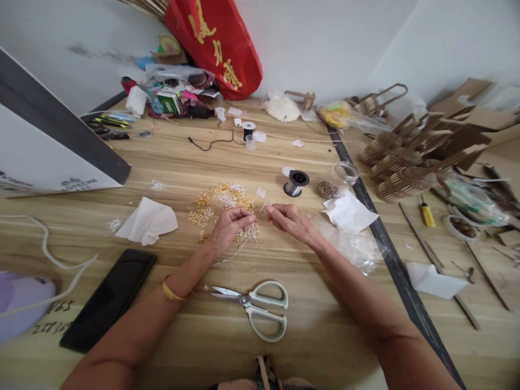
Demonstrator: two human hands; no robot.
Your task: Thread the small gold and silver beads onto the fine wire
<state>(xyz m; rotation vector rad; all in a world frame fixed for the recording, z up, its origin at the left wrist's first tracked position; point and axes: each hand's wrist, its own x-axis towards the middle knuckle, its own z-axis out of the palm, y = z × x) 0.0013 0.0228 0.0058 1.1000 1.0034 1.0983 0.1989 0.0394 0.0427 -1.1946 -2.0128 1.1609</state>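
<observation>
Looks like fiddly pinch work's being done: past the white-handled metal scissors (pixel 244 299), fingers are pressed together on left hand (pixel 228 227) and right hand (pixel 293 221); contents can't be told. Small gold-and-silver metal pieces (pixel 220 196) are heaped there too. Steady alignment's probably needed next.

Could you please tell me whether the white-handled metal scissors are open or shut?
The white-handled metal scissors are slightly open: a narrow gap shows between the blade tips, and the handle loops stand apart.
</observation>
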